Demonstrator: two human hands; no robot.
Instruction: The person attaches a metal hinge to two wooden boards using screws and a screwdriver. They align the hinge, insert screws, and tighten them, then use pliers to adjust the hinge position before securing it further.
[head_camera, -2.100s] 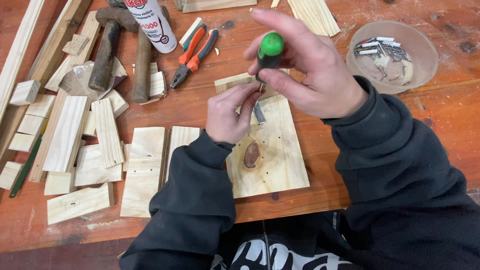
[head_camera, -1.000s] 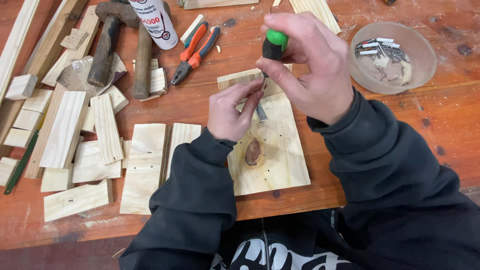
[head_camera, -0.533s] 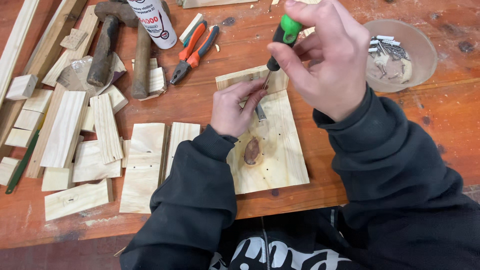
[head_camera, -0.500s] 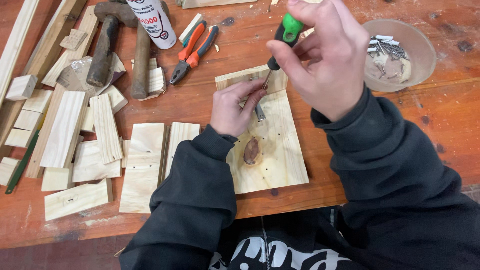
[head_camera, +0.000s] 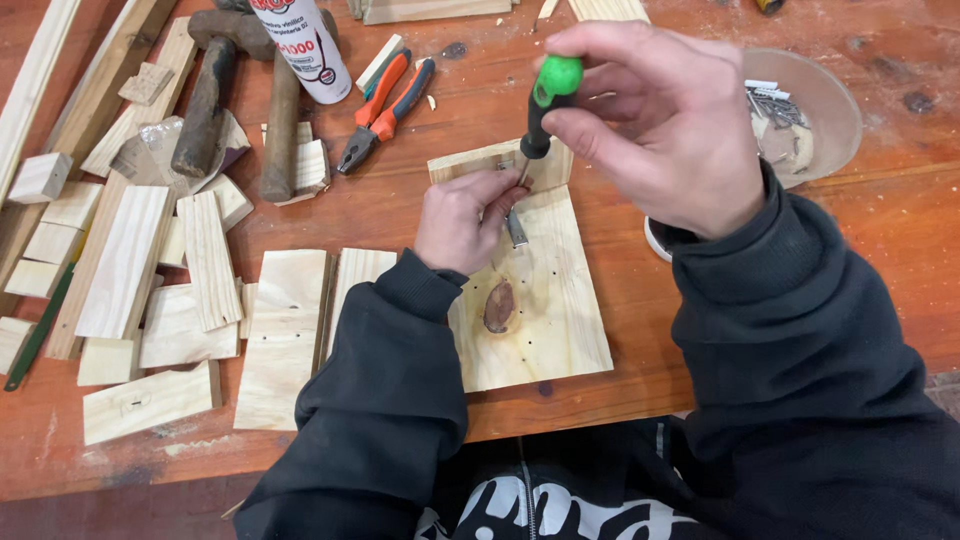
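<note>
Screwdriver upright over a pine board.
The right hand (head_camera: 660, 125) is clamped on the green-capped screwdriver (head_camera: 545, 105), tip down at the board's (head_camera: 540, 310) far end; the left hand (head_camera: 465, 215) pinches a small metal bracket (head_camera: 516, 228) there. Pliers (head_camera: 385, 110) lie far left.

Left hand (head_camera: 468, 218) low and palm down, fingers curled, thumb and fingertips pinched together near its upper right edge. Left forearm in a dark sleeve runs up from the body, wrist straight. Right hand (head_camera: 655, 125) raised higher, fingers wrapped in a closed grip, thumb and index pointing left, knuckles up. Right forearm, dark sleeve, angles in from lower right.
</note>
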